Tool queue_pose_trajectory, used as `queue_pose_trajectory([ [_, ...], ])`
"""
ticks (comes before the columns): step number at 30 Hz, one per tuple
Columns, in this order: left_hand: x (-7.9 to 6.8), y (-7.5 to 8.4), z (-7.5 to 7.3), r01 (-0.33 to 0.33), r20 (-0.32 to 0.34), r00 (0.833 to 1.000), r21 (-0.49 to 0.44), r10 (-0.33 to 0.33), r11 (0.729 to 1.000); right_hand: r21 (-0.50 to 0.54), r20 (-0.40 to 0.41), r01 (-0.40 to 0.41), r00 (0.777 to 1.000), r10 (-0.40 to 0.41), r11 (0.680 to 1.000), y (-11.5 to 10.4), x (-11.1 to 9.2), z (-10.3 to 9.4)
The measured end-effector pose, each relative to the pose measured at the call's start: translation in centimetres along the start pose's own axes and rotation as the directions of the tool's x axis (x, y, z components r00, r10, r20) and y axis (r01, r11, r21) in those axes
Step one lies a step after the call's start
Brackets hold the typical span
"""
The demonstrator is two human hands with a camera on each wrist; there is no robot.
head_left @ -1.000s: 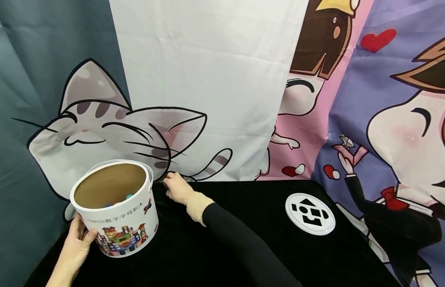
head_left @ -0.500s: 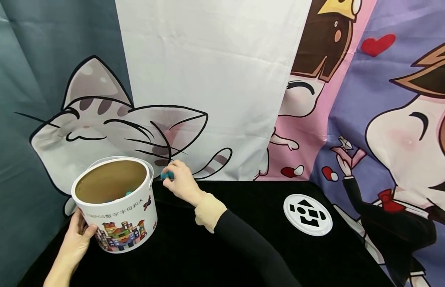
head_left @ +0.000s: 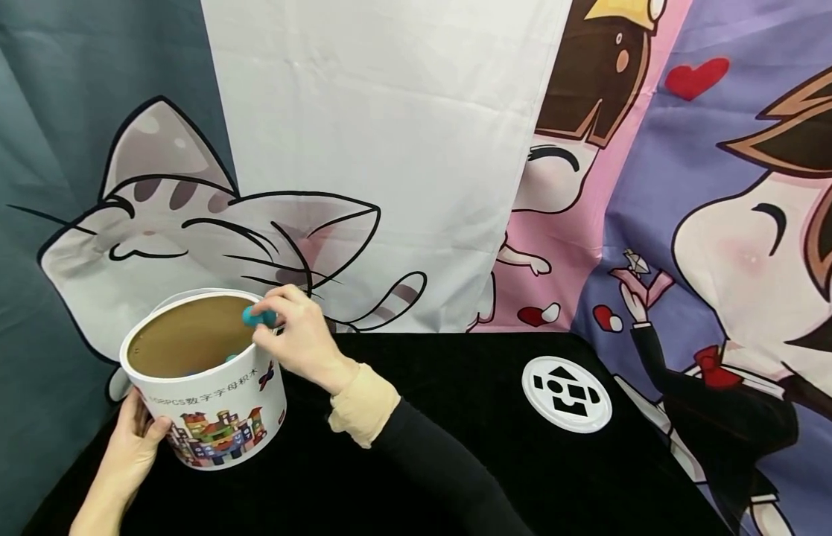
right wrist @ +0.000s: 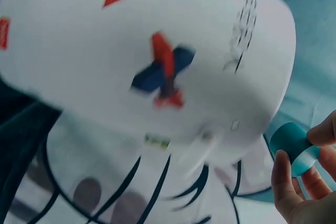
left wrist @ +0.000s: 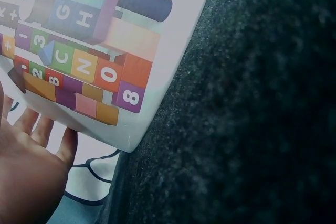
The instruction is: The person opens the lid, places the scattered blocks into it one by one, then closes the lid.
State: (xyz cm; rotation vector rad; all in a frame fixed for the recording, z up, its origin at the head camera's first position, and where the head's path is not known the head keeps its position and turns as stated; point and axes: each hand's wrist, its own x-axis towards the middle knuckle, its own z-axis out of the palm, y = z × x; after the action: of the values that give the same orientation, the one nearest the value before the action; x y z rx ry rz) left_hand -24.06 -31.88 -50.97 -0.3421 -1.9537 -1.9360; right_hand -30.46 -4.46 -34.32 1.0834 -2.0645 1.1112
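Note:
A white bucket point(head_left: 208, 398) printed with colourful toy blocks stands tilted on the black cloth. My left hand point(head_left: 130, 443) holds its left side, thumb on the front; in the left wrist view the fingers point(left wrist: 44, 129) reach behind its lower edge. A teal cylinder block point(head_left: 255, 317) is pinched between the thumb and fingers of my right hand point(head_left: 305, 342), over the bucket's right rim. The right wrist view shows the block point(right wrist: 290, 142) close up, beside the bucket wall. Inside the bucket, a bit of another teal block point(head_left: 231, 358) peeks out; the rest is hidden.
A white oval lid point(head_left: 544, 403) with several cut-out shapes lies on the right of the black cloth point(head_left: 416, 387). Behind the table hangs a cartoon-printed curtain point(head_left: 389, 149). The bucket's clear handle point(head_left: 181, 296) lies along its back rim.
My right hand has lifted the teal block from the back of the cloth and carried it left to the bucket's rim. My left hand keeps its hold on the bucket.

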Motion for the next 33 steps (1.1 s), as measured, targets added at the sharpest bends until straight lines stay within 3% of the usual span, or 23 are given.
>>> queue_pose_trajectory([
  [7, 0.0, -0.1, -0.2, 0.001, 0.002, 1.000, -0.010, -0.001, 1.000, -0.070, 0.126, 0.027, 0.992, -0.018, 0.997, -1.9, 1.0, 2.8],
  [13, -0.1, -0.1, -0.1, 0.012, 0.018, 1.000, -0.016, -0.011, 1.000, -0.125, 0.203, -0.011, 0.979, 0.036, 0.992, -2.1, 2.1, 4.2],
  [16, 0.0, 0.0, -0.1, 0.014, 0.023, 1.000, -0.008, -0.014, 1.000, -0.212, 0.267, -0.039, 0.959, 0.096, 0.976, -2.4, 2.9, 4.8],
  [23, 0.1, 0.3, -0.1, 0.019, 0.012, 1.000, 0.001, -0.019, 1.000, -0.367, 0.412, -0.091, 0.876, 0.249, 0.926, -3.3, 4.2, 5.5],
  [27, 0.1, 0.4, -0.1, 0.016, 0.017, 1.000, -0.016, -0.016, 1.000, -0.387, 0.437, -0.084, 0.860, 0.263, 0.918, -3.4, 4.4, 5.6],
  [33, 0.0, 0.4, 0.0, 0.007, 0.020, 1.000, -0.016, -0.006, 1.000, -0.408, 0.450, -0.068, 0.852, 0.266, 0.910, -3.4, 4.4, 5.6],
])
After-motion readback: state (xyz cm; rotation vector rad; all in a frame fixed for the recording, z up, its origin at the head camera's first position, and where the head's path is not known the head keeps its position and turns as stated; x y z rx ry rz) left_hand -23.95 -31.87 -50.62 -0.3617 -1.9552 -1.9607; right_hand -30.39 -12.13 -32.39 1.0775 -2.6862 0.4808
